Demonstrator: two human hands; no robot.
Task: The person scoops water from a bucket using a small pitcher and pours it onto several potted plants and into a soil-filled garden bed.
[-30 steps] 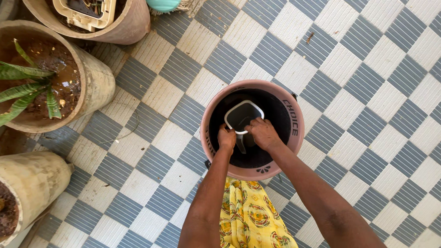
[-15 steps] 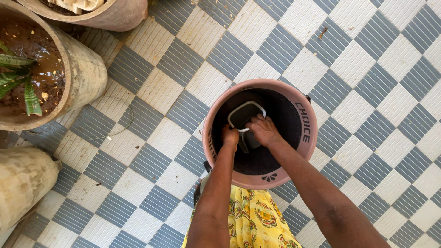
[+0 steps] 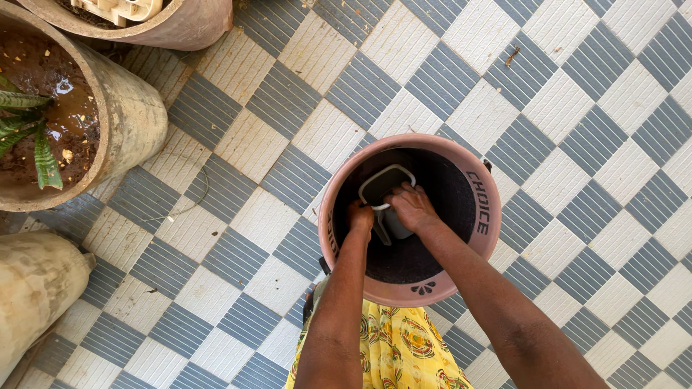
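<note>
- We see a small grey jug (image 3: 387, 189) with a white rim, sitting inside the pink bucket (image 3: 484, 238), toward the upper left of its dark interior.
- Left hand (image 3: 360, 216): fingers closed around the jug's left side, near its handle; the exact grip is partly hidden by the bucket wall.
- Right hand (image 3: 411, 207): fingers curled over the jug's rim and right side, gripping it from above.
- Both forearms reach down into the bucket from the bottom of the view.
- The bucket stands upright on the checkered floor (image 3: 274, 101) of grey ribbed and pale tiles; we note a dark leaf motif on its near rim.
- A yellow patterned garment (image 3: 393, 349) shows just below the bucket, between the arms.
- Well apart to the left: a clay planter (image 3: 126, 119) holding wet soil and a green plant (image 3: 32, 133). Another pot (image 3: 184, 25) sits at the top edge, a third pot (image 3: 36, 288) at lower left.
</note>
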